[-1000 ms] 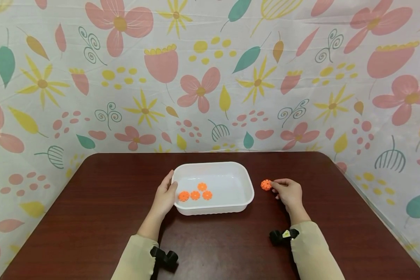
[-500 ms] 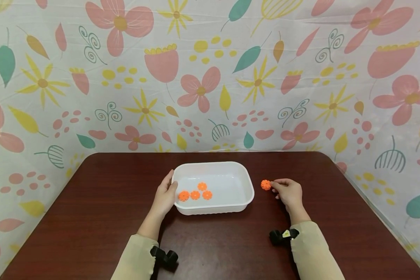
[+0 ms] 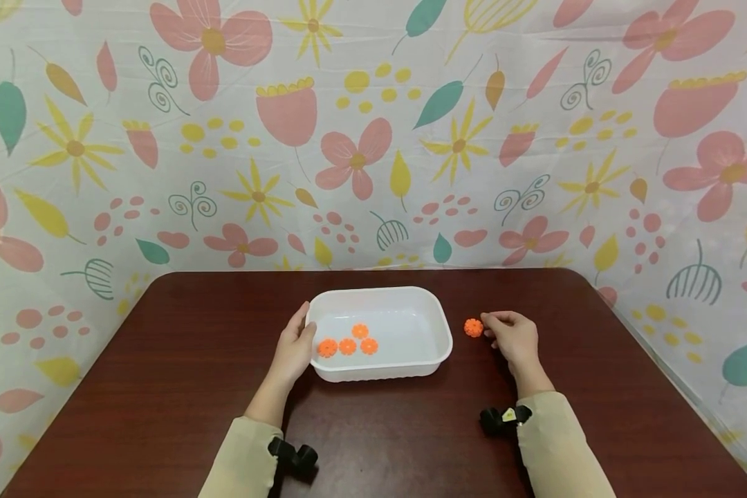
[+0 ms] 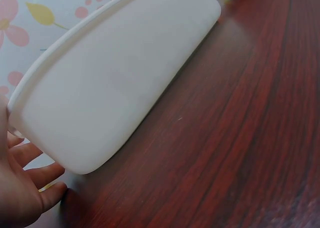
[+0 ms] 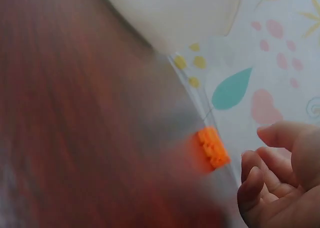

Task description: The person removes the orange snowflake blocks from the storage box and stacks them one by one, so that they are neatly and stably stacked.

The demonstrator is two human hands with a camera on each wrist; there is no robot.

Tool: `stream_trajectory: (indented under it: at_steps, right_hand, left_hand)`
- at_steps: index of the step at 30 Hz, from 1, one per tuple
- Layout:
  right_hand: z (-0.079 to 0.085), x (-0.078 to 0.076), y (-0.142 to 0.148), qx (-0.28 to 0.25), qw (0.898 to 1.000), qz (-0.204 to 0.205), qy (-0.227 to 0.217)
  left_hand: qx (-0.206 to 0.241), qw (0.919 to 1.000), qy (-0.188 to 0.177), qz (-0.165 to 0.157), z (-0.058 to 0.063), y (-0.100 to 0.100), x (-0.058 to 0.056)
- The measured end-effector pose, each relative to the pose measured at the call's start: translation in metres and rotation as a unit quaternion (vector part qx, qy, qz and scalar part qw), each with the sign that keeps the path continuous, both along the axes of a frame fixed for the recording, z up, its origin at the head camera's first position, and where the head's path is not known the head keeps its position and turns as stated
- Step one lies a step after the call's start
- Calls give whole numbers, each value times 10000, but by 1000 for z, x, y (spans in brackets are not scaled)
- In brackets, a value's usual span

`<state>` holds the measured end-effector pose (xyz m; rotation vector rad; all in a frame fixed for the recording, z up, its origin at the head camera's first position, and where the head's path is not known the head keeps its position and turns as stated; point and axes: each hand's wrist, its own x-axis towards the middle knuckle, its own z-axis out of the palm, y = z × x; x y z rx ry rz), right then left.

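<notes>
My left hand (image 3: 294, 353) grips the left end of a white plastic basin (image 3: 380, 372), thumb over the rim. In the left wrist view its fingers (image 4: 42, 175) reach along the outside of the end wall. Several orange notched plastic discs (image 3: 347, 346) lie on the basin's floor, toward its left side. Right of the basin, a short stack of the same orange discs (image 3: 473, 328) stands on the table. Beside it is my right hand (image 3: 512, 339), holding nothing. The right wrist view shows a gap between the stack (image 5: 213, 149) and the loosely bent fingers (image 5: 272, 135).
A dark red-brown wooden table (image 3: 386, 443) lies under everything. Behind it hangs a white cloth (image 3: 373, 90) printed with flowers and leaves. Black camera mounts (image 3: 292, 456) sit on both wrists over beige sleeves (image 3: 243, 460).
The right thumb and fingertips were at the orange stack; they have let go and moved slightly right and up, away from it. The left hand and basin have stayed in place.
</notes>
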<state>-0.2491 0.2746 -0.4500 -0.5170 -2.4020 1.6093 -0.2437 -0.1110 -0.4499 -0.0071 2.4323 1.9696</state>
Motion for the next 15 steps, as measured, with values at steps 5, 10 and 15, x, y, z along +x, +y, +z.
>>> stream_trajectory:
  at_steps: [5,10,15]
  right_hand:
    - [12,-2,-13,-42,9989,394,246]
    - [25,-3,-25,-100,9958,782,459]
    - [34,-3,-37,-65,9928,1062,543]
  left_hand:
    - [0,10000,82,17,0,-1,-1]
    - [-12,10000,70,-10,1,0,-1]
    - [-36,10000,9,-12,1,1,1]
